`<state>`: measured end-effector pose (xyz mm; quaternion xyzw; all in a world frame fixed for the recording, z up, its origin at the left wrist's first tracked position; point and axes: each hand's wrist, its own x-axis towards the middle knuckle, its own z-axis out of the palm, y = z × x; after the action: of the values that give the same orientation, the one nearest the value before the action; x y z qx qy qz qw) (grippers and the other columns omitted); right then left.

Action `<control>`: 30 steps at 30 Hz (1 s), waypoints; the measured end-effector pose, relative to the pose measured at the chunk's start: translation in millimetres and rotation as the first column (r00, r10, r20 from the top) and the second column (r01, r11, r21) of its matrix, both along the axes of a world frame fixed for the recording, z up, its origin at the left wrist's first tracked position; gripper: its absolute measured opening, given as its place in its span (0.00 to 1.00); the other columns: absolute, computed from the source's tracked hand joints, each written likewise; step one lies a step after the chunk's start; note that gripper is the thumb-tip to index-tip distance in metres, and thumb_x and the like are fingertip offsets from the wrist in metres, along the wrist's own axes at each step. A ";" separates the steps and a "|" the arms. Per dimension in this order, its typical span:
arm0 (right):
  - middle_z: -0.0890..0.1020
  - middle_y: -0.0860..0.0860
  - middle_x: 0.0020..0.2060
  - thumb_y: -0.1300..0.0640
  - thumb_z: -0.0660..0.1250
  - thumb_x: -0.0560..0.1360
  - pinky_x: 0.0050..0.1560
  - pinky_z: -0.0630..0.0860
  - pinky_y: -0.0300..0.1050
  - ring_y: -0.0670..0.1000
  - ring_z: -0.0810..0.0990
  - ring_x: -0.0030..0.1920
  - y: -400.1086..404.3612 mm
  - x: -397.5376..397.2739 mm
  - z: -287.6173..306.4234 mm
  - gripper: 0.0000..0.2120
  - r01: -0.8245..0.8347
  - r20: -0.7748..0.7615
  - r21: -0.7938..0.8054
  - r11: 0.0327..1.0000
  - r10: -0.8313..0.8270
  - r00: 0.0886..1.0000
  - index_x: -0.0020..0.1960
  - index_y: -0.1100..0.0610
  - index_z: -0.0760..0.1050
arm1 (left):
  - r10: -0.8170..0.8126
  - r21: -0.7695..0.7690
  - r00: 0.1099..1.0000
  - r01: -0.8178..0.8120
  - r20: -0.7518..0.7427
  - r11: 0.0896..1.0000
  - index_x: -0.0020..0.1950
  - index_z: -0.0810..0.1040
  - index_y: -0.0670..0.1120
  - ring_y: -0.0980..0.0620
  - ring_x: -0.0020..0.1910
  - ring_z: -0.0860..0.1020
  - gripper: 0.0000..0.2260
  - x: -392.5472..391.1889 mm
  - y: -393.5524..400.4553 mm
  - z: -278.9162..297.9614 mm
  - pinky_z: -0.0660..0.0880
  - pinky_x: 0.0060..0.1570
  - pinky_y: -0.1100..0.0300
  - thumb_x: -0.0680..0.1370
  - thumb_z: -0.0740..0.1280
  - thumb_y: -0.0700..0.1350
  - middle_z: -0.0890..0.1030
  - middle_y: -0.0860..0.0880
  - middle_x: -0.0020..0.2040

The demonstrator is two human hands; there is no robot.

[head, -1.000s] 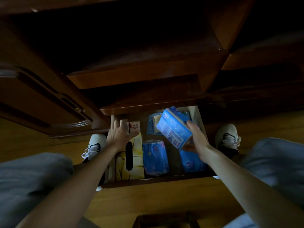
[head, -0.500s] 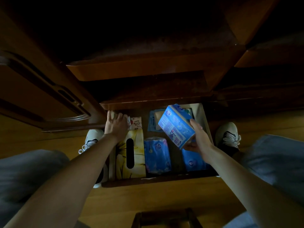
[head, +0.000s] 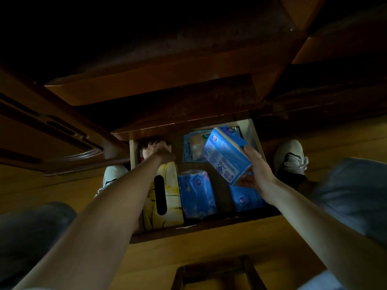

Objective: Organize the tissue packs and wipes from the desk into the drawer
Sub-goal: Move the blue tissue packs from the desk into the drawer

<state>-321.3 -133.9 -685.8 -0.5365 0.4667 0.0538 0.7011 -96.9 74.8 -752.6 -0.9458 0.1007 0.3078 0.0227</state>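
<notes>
The wooden drawer (head: 132,152) stands pulled out below me. My right hand (head: 258,171) grips a blue tissue pack (head: 226,154), tilted above the drawer's right half. Inside lie a yellow tissue box (head: 169,197) on the left, a blue wrapped pack (head: 195,193) in the middle, another blue pack (head: 245,198) under my right hand, and a flat wipes pack (head: 191,147) at the back. My left hand (head: 156,150) reaches into the back left corner, fingers curled over a small pack that it mostly hides.
A carved cabinet door (head: 52,132) hangs open on the left. Desk panels overhang the drawer's back. My shoes (head: 290,158) and knees flank the drawer on the wooden floor. A dark wooden frame (head: 215,273) sits at the bottom edge.
My left hand slid from the top of the yellow box back into the rear left corner, over the small pack. My right hand kept the blue pack tilted above the drawer.
</notes>
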 end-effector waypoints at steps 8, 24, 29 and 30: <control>0.85 0.54 0.49 0.32 0.62 0.78 0.49 0.84 0.57 0.56 0.87 0.46 -3.2 -1.0 -2.2 0.16 -0.009 -0.030 0.018 1.000 0.010 1.000 0.57 0.41 0.74 | 0.024 0.062 0.994 -0.030 0.107 0.998 0.52 0.79 0.50 0.46 0.55 0.78 0.13 -3.6 -15.1 -14.6 0.67 0.41 0.57 0.73 0.75 0.55 0.81 0.48 0.52; 0.85 0.57 0.52 0.30 0.65 0.75 0.52 0.84 0.57 0.58 0.86 0.50 -9.8 -14.9 -5.0 0.29 0.027 -0.071 0.018 0.999 -0.026 0.997 0.67 0.48 0.73 | 0.034 -0.178 0.997 -0.045 -0.062 0.983 0.50 0.80 0.48 0.47 0.51 0.82 0.24 6.3 15.4 7.3 0.79 0.54 0.47 0.67 0.74 0.66 0.84 0.50 0.47; 0.84 0.57 0.55 0.30 0.65 0.74 0.49 0.84 0.56 0.59 0.86 0.52 -10.5 -13.3 -5.3 0.30 0.009 -0.048 0.034 0.999 -0.007 0.999 0.68 0.47 0.72 | 0.007 -0.181 0.997 -0.021 -0.079 0.983 0.75 0.69 0.49 0.40 0.69 0.73 0.21 9.8 18.6 8.5 0.72 0.63 0.52 0.82 0.62 0.52 0.73 0.44 0.73; 0.84 0.57 0.54 0.30 0.65 0.74 0.49 0.84 0.56 0.59 0.86 0.52 -9.8 -12.2 -5.3 0.30 0.008 -0.041 0.032 0.999 -0.006 0.999 0.68 0.47 0.71 | 0.012 -0.200 0.997 -0.027 -0.075 0.979 0.77 0.66 0.48 0.40 0.70 0.71 0.21 8.7 21.1 9.2 0.71 0.63 0.52 0.83 0.60 0.49 0.71 0.42 0.74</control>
<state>-333.5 -143.8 -691.1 -0.5222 0.4819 0.0699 0.7001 -88.2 95.8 -743.3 -0.9324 0.1227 0.3306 -0.0795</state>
